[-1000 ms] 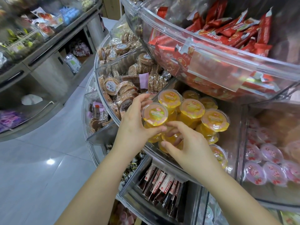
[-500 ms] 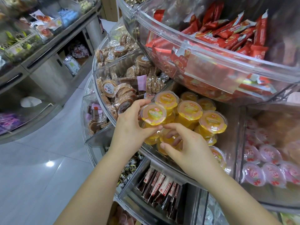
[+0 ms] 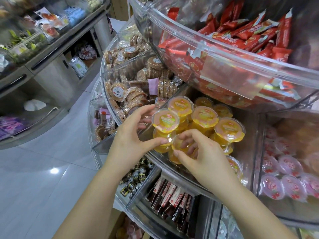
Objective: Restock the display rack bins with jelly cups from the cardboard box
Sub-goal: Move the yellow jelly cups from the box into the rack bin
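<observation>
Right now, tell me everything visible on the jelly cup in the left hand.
The jelly cup is clear plastic with yellow jelly, sealed by a round printed film lid with a small red logo. It sits upright, lid tilted toward the camera, atop other yellow cups at the front left of the clear bin. The left hand touches its side and base; whether it truly grips is unclear.

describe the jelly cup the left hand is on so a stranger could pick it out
Find the clear middle-tier bin of yellow jelly cups, under the red-wrapper bin. The cup tops the pile's front-left corner, between the left hand thumb and fingers; it alone is gripped lid-up.
</observation>
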{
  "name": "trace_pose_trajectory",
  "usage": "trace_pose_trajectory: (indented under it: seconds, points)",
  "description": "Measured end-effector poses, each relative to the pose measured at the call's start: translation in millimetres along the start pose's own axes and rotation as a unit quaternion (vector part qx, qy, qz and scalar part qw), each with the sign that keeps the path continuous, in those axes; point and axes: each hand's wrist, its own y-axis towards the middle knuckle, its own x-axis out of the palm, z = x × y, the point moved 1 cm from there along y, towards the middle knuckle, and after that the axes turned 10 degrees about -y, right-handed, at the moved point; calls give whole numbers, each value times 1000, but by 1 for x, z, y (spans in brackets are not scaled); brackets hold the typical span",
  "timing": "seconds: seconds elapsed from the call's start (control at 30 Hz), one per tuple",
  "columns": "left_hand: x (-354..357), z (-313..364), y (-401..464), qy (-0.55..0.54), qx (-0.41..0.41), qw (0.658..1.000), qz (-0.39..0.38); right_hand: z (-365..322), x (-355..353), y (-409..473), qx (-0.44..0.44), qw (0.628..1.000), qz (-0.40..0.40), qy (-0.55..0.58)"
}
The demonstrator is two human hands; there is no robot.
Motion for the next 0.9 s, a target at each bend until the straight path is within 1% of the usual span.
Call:
trace_pose_trajectory:
  seconds: [0.07, 0.13, 0.23, 0.33, 0.4, 0.47, 0.53, 0.6, 0.7, 0.8, 0.87, 0.9]
  points:
    - [-9, -2, -9, -59, -17, 998, 25, -3, -3, -2, -8, 1000, 10, 14]
    - [-20, -5, -23, -113, -45, 990, 66, -12, -5, -4, -26, 999, 12, 33]
    - [-42, -13, -59, -149, -93, 976, 132, -38, 3, -9, -69, 994, -26, 82]
    - [-63, -24, -112, -129, -152, 960, 197, -71, 35, -22, -135, 978, -115, 111]
    - [-75, -37, -155, -117, -188, 944, 245, -91, 72, -36, -175, 957, -203, 115]
    - [-83, -62, -203, -121, -229, 914, 313, -103, 121, -55, -184, 927, -304, 120]
    - [-82, -96, -256, -125, -275, 873, 383, -103, 181, -79, -136, 897, -399, 130]
    - [-75, -136, -307, -120, -328, 832, 432, -89, 246, -108, -86, 872, -471, 102]
    - [-51, -204, -377, -127, -398, 782, 462, -44, 344, -152, -53, 835, -547, 17]
    - [-19, -278, -432, -143, -464, 739, 467, 13, 433, -178, 31, 807, -588, -43]
    - [3, -336, -459, -168, -509, 710, 456, 51, 491, -188, 72, 805, -584, -77]
    - [13, -366, -470, -183, -527, 695, 454, 69, 520, -189, 79, 808, -575, -100]
